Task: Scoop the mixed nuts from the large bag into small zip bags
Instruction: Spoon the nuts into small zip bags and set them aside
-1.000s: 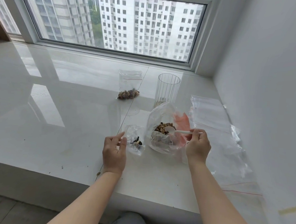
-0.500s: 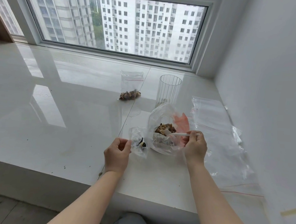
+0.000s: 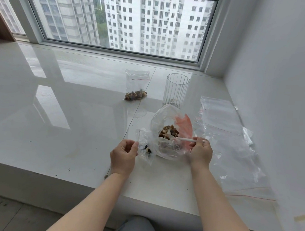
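Large bag (image 3: 166,148): clear plastic with a pink patch on its far right wall, sitting open-mouthed at the middle of the white table (image 3: 68,128), between the two hands.
Mixed nuts (image 3: 168,132): a brown heap showing through the open mouth of the large bag.
Spoon (image 3: 185,139): white, lying nearly level, its bowl among the nuts at the 9 o'clock end, its handle running toward 3 o'clock into the right hand.
Right hand (image 3: 200,151): at 3 o'clock of the large bag; grip narrow, thumb and fingertips pinched on the spoon handle.
Left hand (image 3: 123,154): at 9 o'clock of the large bag; grip narrow, fingers curled and pinching the left edge of the small zip bag.
Small zip bag (image 3: 144,146): clear, crumpled, held partly upright, touching the large bag's left side; a few dark pieces lie at its bottom.
Filled zip bag (image 3: 136,86): at 11 o'clock of the large bag, well apart, lying flat with a red seal line at its far end and a cluster of nuts at its near end.
Glass (image 3: 177,90): clear, ribbed, upright, just beyond the large bag at 12 o'clock.
Spare bags (image 3: 226,137): clear sheets with red seal lines, spread flat at 3 to 4 o'clock beside the white wall.
Window (image 3: 118,20): at 12 o'clock past the table's far edge, with tall apartment blocks outside.
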